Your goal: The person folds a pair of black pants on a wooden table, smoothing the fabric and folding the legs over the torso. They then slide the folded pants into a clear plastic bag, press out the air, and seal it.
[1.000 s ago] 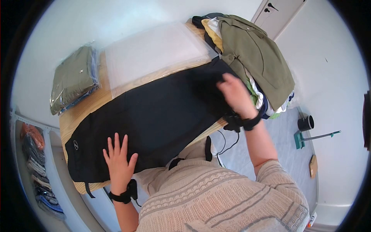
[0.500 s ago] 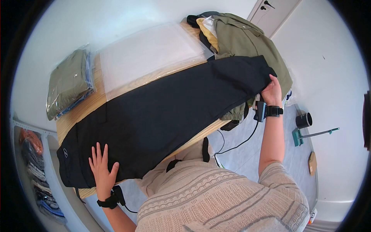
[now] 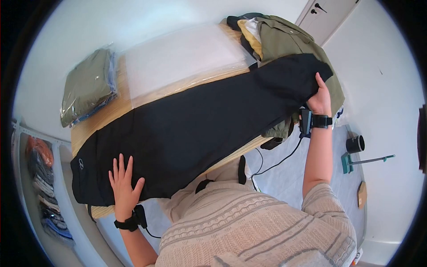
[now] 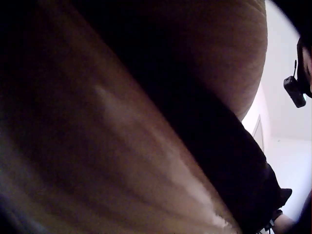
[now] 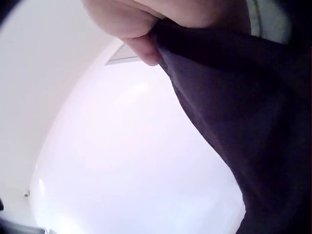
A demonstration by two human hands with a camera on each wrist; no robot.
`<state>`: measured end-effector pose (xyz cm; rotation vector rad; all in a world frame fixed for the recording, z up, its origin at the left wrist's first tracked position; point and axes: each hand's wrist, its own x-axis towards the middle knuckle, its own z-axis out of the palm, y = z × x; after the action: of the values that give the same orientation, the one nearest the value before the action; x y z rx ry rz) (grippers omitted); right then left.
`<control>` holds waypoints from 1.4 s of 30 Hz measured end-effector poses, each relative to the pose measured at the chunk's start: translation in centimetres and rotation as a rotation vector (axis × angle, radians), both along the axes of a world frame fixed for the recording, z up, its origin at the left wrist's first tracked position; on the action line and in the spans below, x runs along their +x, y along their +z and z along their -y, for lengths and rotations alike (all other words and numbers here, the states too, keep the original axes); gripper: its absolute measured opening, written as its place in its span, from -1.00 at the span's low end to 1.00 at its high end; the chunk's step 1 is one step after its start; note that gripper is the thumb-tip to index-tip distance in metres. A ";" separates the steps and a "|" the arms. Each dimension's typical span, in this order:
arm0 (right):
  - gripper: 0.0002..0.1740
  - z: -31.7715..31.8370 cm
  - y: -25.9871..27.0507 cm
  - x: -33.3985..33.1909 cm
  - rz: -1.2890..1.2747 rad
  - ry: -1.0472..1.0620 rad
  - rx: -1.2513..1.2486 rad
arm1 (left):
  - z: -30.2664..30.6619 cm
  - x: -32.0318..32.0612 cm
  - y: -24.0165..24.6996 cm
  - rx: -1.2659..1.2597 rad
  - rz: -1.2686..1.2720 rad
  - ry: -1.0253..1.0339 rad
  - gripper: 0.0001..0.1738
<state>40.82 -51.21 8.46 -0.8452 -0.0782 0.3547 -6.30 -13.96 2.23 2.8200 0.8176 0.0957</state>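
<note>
Black trousers (image 3: 191,118) with a small pale logo at the left end lie lengthwise along the wooden table (image 3: 95,214). My left hand (image 3: 125,187) rests flat on them near that wider end, fingers spread. At the narrow right end, my right hand (image 3: 321,99) grips the leg's edge, thumb on top and the other fingers under the cloth. In the right wrist view the dark fabric (image 5: 243,117) hangs from between the fingers (image 5: 146,51). Mostly the left palm and the black cloth (image 4: 195,126) fill the dark left wrist view.
Clear plastic bags (image 3: 187,58) lie flat along the wall side. Bagged folded clothes (image 3: 86,86) sit at the back left. An olive garment (image 3: 284,38) tops a heap of clothes at the right, partly under the trouser leg. A shelf (image 3: 58,164) stands at the left.
My right hand has moved right, taken hold of the trousers' right end and drawn it out over the clothes heap. My left hand has shifted slightly left, still flat on the cloth.
</note>
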 end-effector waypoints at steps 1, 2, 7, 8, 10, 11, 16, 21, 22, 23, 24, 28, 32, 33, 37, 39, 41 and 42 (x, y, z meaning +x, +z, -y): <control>-0.56 -0.9 0.8 -0.7 -0.008 0.009 0.000 | 0.0 0.0 0.0 0.000 -0.008 0.009 -0.22; -0.56 -1.8 1.6 -1.6 0.097 0.016 -0.058 | 0.0 0.0 -0.1 0.005 -0.014 0.004 -0.23; -0.54 -9.5 5.1 -10.3 0.442 -0.055 -0.418 | 0.0 0.1 -0.2 0.003 -0.024 0.006 -0.25; -0.52 -10.6 4.1 -10.8 0.501 -0.023 -0.564 | 0.0 0.1 -0.2 0.004 -0.001 0.003 -0.23; -0.56 -13.7 5.9 -15.6 0.474 0.129 -1.022 | 0.0 0.0 -0.3 0.004 0.020 0.005 -0.22; -0.55 -14.9 2.1 -15.2 0.711 0.182 -0.864 | -0.1 0.0 -0.4 0.012 0.025 -0.002 -0.23; -0.45 -18.2 -6.5 -18.3 0.925 0.625 -1.065 | 0.0 0.0 -0.2 -0.003 0.032 0.012 -0.24; -0.41 -18.4 -6.6 -18.4 1.052 0.634 -1.146 | 0.0 0.0 -0.2 0.004 0.042 0.007 -0.24; -0.39 -18.4 -6.3 -18.3 1.081 0.638 -1.181 | 0.0 0.0 -0.2 0.003 0.043 0.007 -0.24; -0.39 -18.2 -6.0 -18.6 1.082 0.638 -1.182 | 0.0 0.0 -0.1 0.003 0.033 0.011 -0.23; -0.35 -17.8 -5.7 -19.3 1.166 0.656 -1.250 | 0.1 0.1 -0.1 0.003 0.022 0.015 -0.23; -0.19 -15.2 -3.3 -19.2 1.288 0.812 -1.249 | 0.0 0.1 0.0 -0.001 0.022 0.017 -0.23; -0.17 -10.2 1.9 -16.8 1.337 0.569 -1.234 | 1.0 1.0 2.0 -0.068 0.025 0.027 -0.23; -0.18 -9.1 2.0 -16.4 1.297 0.492 -1.289 | 1.7 1.6 3.1 -0.082 0.030 0.039 -0.24; -0.17 -6.6 -1.0 -15.4 1.012 0.300 -1.240 | 3.9 6.9 7.0 -0.153 0.118 -0.220 -0.24; -0.16 -6.4 -3.2 -15.0 0.926 0.250 -1.196 | 4.3 10.0 6.3 -0.268 0.153 -0.471 -0.23; -0.18 -6.8 -4.7 -15.3 0.826 0.112 -1.119 | 5.0 12.4 4.3 -0.297 0.131 -0.495 -0.22; -0.18 -6.5 -5.3 -15.1 0.823 0.102 -1.118 | 5.4 13.4 3.5 -0.325 0.106 -0.516 -0.21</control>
<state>25.69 -44.68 3.12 -2.0655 -0.7397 0.0944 7.08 -19.38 5.77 2.5895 0.0565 0.0285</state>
